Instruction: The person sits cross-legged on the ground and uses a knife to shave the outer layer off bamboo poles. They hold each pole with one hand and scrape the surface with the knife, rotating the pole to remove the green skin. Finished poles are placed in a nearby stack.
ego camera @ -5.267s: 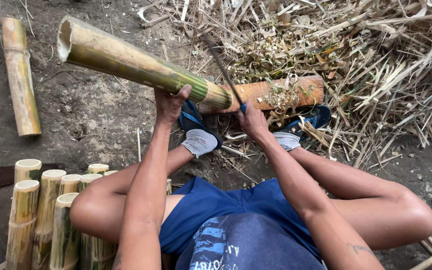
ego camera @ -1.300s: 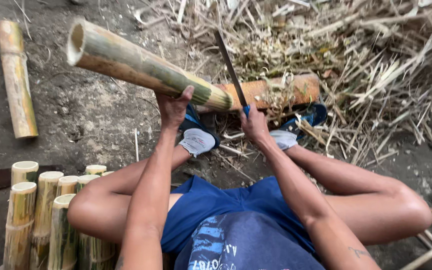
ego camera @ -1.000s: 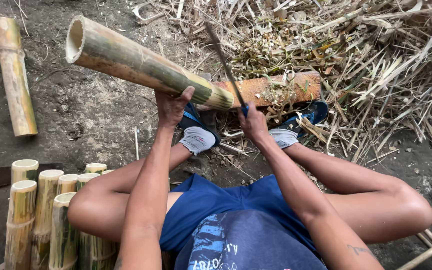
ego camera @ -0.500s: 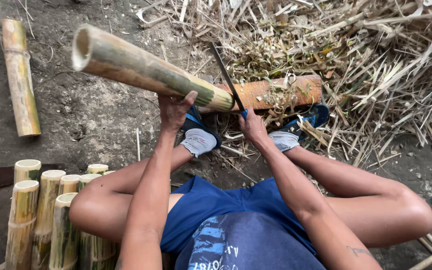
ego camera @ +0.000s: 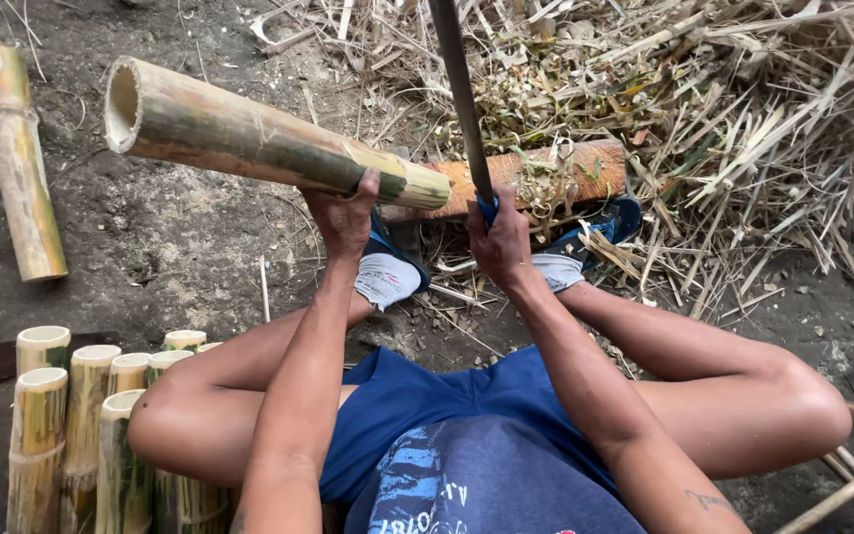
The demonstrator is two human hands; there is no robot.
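- Head view: the left hand (ego camera: 345, 213) has its fingers wrapped under the bamboo tube (ego camera: 269, 146), near its right end; the tube's long axis runs from upper left, open mouth raised, down to the right onto the wooden block (ego camera: 546, 173)
- The right hand (ego camera: 499, 242) is clenched on the blade (ego camera: 459, 94), upright just right of the tube's end; this hand is nearer that end; cut bamboo pieces (ego camera: 81, 435) stand lower left

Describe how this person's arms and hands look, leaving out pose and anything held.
Both arms are bare to the shoulder, with no sleeves showing. The left hand and right hand wear no gloves, rings or watch. A small dark tattoo marks the right forearm. Below them shows blue clothing with a printed front.
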